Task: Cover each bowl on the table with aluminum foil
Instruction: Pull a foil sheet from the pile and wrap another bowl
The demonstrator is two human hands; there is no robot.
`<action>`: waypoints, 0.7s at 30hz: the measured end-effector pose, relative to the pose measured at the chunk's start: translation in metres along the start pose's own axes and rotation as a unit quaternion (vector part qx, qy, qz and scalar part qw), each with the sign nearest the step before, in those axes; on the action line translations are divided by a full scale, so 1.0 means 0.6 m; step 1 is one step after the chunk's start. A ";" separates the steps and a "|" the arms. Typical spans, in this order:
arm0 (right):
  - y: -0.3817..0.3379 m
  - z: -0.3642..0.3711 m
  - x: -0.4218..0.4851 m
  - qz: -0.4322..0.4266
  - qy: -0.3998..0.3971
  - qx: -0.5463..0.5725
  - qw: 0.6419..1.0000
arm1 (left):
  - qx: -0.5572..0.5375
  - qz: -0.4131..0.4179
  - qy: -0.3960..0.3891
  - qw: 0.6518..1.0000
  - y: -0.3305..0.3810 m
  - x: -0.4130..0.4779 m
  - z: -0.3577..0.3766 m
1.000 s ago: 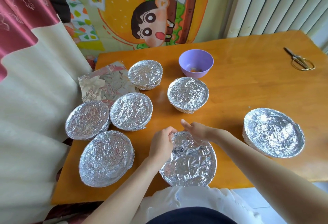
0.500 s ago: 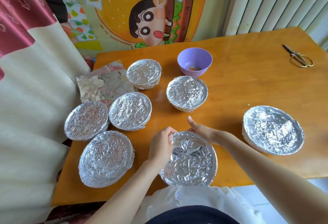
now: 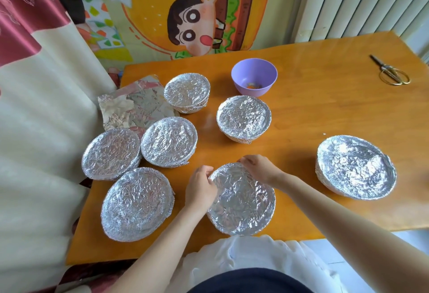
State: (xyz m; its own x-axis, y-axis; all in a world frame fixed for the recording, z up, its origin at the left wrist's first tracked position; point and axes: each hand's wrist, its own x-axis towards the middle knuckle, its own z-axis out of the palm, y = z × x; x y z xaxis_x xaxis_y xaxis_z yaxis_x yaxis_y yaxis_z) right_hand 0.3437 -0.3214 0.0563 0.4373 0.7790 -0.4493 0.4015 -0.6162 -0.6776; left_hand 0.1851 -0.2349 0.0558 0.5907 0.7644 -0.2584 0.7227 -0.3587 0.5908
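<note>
- In the head view, a silver foil-wrapped round bowl [image 3: 241,199] is seen on the orange wooden counter [image 3: 325,111], near its front edge and straight before the person.
- The left hand [image 3: 200,188] is laid against this bowl's left rim, with its fingers curled and the foil edge pinched between them.
- The right hand [image 3: 260,168] is set over the far rim, with its fingers bent down around the foil there.
- Other bowls already covered in foil are spread about: a rear-left bowl [image 3: 186,91], a centre bowl [image 3: 243,117], a mid-left bowl [image 3: 168,141], a far-left bowl [image 3: 111,153], a near-left bowl [image 3: 138,202], and a right-side bowl [image 3: 355,166] well apart from the rest.
- A light purple plastic bowl [image 3: 254,76] is left uncovered toward the back, with small orange bits inside.
- A crumpled loose foil sheet [image 3: 132,104] is lying at the rear left, touched by the neighbouring bowls.
- Gold-handled metal scissors [image 3: 392,73] are placed near the far right corner.
</note>
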 end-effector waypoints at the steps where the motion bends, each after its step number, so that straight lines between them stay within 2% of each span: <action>1: -0.003 0.002 -0.002 -0.001 -0.003 -0.002 1.000 | -0.004 0.010 -0.013 1.000 0.000 0.003 -0.001; 6: -0.020 0.010 -0.011 -0.040 -0.012 -0.020 0.999 | -0.001 0.080 -0.038 0.996 0.009 0.012 0.001; 11: -0.025 0.017 -0.031 -0.057 -0.004 -0.026 0.998 | 0.019 0.091 -0.007 0.996 0.006 0.009 0.006; 15: -0.023 -0.002 -0.027 -0.029 -0.022 0.052 0.998 | 0.027 0.112 0.019 0.993 0.013 0.006 0.004; 21: -0.013 -0.006 -0.019 0.008 -0.045 0.046 0.998 | 0.010 0.138 0.016 0.990 0.035 0.003 -0.001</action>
State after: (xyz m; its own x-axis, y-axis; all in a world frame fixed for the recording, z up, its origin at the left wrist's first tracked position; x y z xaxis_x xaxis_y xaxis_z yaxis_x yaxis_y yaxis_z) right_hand 0.3383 -0.3260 0.0690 0.3671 0.7784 -0.5092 0.3178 -0.6195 -0.7178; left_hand 0.2010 -0.2408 0.0679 0.7548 0.6528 -0.0644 0.5430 -0.5667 0.6197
